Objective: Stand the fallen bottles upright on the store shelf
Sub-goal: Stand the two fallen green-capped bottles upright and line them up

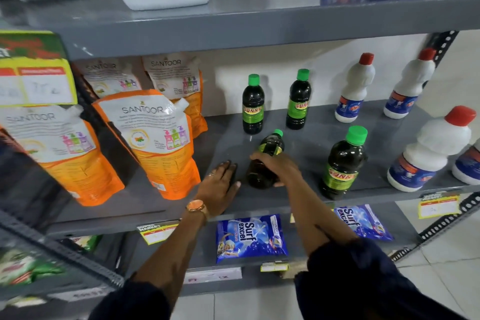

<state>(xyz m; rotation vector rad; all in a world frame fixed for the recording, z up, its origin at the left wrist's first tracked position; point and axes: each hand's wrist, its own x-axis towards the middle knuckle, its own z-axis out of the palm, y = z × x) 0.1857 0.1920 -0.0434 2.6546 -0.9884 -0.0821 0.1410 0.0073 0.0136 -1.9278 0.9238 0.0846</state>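
Dark fallen bottle [265, 161], right hand [279, 165] wrapped around it.
Left hand [220, 184] flat, spread on shelf [298, 189]; pivot on base, avoid neighbours.

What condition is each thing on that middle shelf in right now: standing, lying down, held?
Fallen dark bottle: lying down, cap on, gripped by right hand.
Left hand: flat on shelf, holding nothing.
Three other dark bottles: upright, capped.
White bottles: upright, red caps on.
Orange pouches: standing, leaning back.

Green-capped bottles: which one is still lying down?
The one under the right hand, cap pointing toward the back wall. The other three stand upright.
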